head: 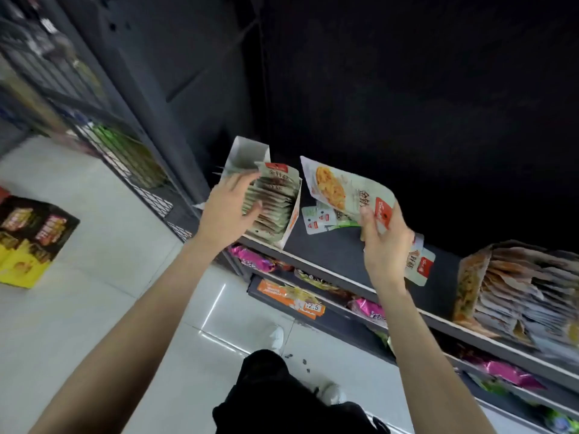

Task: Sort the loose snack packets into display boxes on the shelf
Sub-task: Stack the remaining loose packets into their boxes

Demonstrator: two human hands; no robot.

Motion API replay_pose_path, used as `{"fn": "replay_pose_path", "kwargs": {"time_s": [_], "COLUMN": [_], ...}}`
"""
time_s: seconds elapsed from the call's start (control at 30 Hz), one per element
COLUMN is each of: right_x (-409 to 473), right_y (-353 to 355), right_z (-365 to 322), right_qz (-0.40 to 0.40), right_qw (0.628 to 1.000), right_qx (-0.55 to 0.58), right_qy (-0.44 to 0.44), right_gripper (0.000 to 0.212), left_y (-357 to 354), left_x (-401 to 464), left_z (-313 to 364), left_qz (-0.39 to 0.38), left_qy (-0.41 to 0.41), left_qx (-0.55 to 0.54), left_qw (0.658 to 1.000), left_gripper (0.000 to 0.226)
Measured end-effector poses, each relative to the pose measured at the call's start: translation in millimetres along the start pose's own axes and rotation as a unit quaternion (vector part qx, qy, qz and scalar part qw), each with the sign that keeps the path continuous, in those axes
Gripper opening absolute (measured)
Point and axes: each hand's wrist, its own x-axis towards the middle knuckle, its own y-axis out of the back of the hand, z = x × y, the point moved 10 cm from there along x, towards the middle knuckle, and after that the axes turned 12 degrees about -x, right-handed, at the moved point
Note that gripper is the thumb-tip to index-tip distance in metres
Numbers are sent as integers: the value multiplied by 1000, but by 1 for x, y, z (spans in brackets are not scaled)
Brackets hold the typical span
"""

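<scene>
Blurred packets right, box cut off.

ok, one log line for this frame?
left hand open, on packets in left box | right hand pinches packet above shelf | loose packets remain

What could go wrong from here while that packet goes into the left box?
1. The left display box sits at the shelf's front edge, already packed; the left hand pressing its packets could tip it off.
2. The right hand pinches the large packet by one corner, so it may slip.
3. Loose small packets lie under it and could be swept off.
</scene>
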Motion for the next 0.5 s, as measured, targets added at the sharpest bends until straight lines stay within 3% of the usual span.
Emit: {"fn": "replay_pose_path", "kwargs": {"time_s": [0.13,0.2,0.33,0.5], "right_x": [25,33,44,50], "right_y": [-21,-35,-60,-93], "right_z": [-23,-28,-36,-67], "right_qz": [70,79,73,60], "right_qw": [997,997,995,966], "right_qx": [-12,-19,-61,-199], "right_qy": [1,0,18,155], "right_gripper": [35,34,34,18], "left_y": [-40,-52,-45,-58], "left_x": [45,46,40,39], "left_z": [-12,-23,-24,-29], "left_qz": [-164,-208,-132,-184], "left_qy": [-60,-69,-139,-146], "left_qx": [76,105,134,108], "left_qw": [982,970,972,966], "left_gripper": [77,81,66,56]}}
